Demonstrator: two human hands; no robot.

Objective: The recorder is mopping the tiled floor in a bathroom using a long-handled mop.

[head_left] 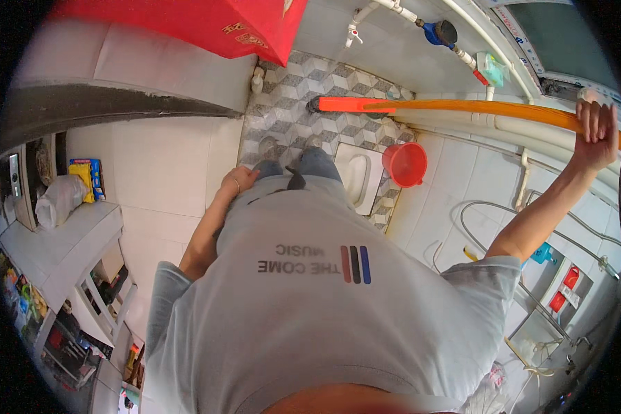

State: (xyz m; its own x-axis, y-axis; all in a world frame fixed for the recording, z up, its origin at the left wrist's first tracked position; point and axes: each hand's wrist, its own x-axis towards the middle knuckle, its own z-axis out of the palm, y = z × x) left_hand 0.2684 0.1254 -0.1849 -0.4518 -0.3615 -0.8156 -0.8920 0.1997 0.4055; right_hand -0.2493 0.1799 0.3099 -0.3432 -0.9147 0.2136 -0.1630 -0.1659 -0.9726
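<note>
My right hand (595, 138) is raised at the far right, its fingers closed round the upper end of a long orange handle. The handle belongs to a broom (472, 107) that slants across to the floor. Its orange-red head (352, 104) with dark bristles rests on the patterned tiles ahead of my feet. Down beside my left thigh hangs my left hand (238, 181), fingers curled in, with nothing visible in them. A white squat toilet (356, 176) is set in the floor just right of my legs. Beside it stands a red plastic bucket (405, 164).
White pipes with a blue water meter (439, 32) run along the right wall. A shower hose (476, 207) curves on that wall. A large red panel (207, 27) juts in at upper left. A grey ledge (55, 238) at left carries packets, and a small bottle (257, 79) stands against the wall.
</note>
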